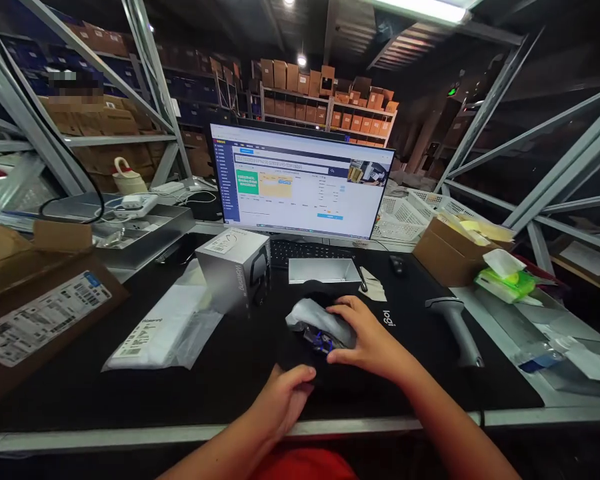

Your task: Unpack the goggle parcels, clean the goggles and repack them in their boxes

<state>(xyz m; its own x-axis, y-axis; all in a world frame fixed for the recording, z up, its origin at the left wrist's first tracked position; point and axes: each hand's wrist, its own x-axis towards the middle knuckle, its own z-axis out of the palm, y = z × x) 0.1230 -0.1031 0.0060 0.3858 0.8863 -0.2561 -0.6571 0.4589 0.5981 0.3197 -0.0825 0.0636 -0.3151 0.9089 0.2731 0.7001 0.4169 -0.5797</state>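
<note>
My right hand [367,337] is curled round a small dark item in a clear plastic wrap [313,323], which shows blue marks and lies on the black desk mat [230,347]. My left hand [285,393] rests at the near side of the same item, fingers bent and touching a dark flat part below it. A grey product box [235,270] stands just left of the hands. An open grey box lid [325,270] lies behind them.
A monitor [303,180] and keyboard [310,252] stand behind. A white padded bag [163,327] and a labelled cardboard box [40,307] lie at left. A barcode scanner [457,327] and a brown carton [453,253] sit at right. Metal shelving surrounds the desk.
</note>
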